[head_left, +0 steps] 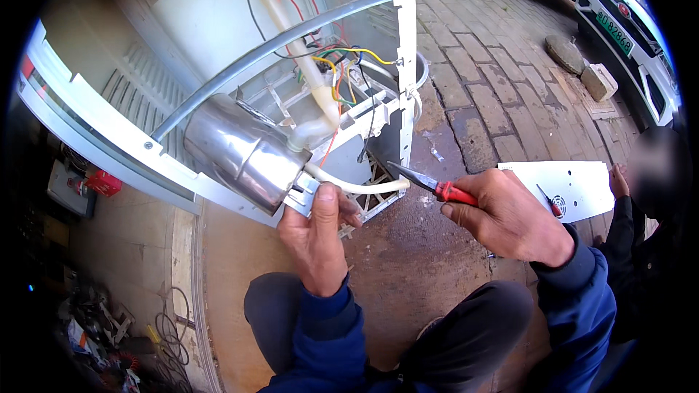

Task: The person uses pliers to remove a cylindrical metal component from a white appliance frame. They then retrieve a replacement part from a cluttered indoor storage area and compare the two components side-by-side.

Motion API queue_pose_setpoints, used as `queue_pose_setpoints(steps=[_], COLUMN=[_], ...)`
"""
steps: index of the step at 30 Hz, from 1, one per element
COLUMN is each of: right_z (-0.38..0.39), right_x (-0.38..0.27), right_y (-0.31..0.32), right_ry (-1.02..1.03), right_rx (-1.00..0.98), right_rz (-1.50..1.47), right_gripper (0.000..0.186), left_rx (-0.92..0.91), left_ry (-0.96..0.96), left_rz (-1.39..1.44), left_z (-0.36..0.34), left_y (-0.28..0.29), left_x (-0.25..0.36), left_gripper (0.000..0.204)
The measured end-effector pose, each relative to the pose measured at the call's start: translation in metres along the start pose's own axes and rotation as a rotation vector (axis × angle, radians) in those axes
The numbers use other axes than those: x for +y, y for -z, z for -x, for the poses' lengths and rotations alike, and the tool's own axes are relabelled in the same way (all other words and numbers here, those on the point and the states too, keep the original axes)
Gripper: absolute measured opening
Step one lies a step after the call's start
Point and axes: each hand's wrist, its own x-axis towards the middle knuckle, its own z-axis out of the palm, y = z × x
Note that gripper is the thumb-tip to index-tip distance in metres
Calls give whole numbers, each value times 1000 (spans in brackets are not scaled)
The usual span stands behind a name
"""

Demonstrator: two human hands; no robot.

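My left hand (319, 240) grips a small metal bracket (303, 189) at the end of a shiny steel cylinder (240, 156), thumb on top. A pale hose (364, 188) runs from that cylinder toward the pliers (415, 178), whose red handles my right hand (510, 218) holds; the long jaws point left, above the hose's free end. A translucent bent pipe (320, 102) rises from the cylinder into an open white cabinet (404, 14) with loose coloured wires (349, 51). A curved metal rail (291, 33) crosses its front.
A person in dark clothing (633, 247) at the right holds a perforated white panel (582, 175) with a red-handled tool (555, 205) on it. Two cars (597, 25), a concrete block (598, 81) and a round stone (562, 52) stand on the paving. Cables and clutter (102, 327) lie at left.
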Motion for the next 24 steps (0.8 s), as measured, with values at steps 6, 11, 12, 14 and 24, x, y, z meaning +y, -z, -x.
queue_pose_setpoints(steps=[6,11,12,14,24], right_z=[-18,-22,-22,-22,-21], right_x=[0,1,3,6,3], right_y=[-13,-4,-3,-4,-33], right_ry=[131,139,161,207,194], right_rx=[33,-34,-4,55,202], right_rz=[-162,-201,-180,-137,-395], right_gripper=[21,23,23,23,22], left_rx=[-119,-173,-170,-125,-154], left_ry=[-32,-106,-114,-68,166], left_rz=[200,286,296,219,26], left_z=[-3,-2,-2,1,11], left_y=[20,25,20,12,16], left_x=[-4,-26,-31,-28,9], left_gripper=[27,25,24,27,45])
